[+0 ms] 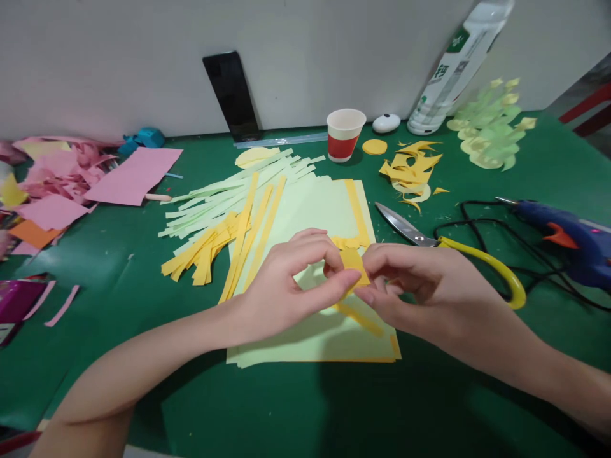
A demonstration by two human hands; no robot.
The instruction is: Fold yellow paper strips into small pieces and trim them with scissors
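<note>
Between my two hands is a small piece of yellow paper [353,262], held above a stack of pale green sheets [310,210]. My left hand [305,273] pinches its left side between thumb and fingers. On the right side, my right hand [410,280] grips it with thumb and fingertips. Small yellow paper bits [351,242] show just behind the piece. Long yellow strips [245,238] lie on the stack's left part, and another yellow strip [360,320] lies beneath my hands. The fingers partly hide the held paper's edges.
Yellow-handled scissors [415,235] and a blue glue gun [563,235] with a black cord lie to the right. Behind stand a red-and-white paper cup [344,143], a phone [232,95] and a leaning bottle [458,67]. Pink paper [136,175], green strips [210,200] and yellow scraps [410,168] are spread around.
</note>
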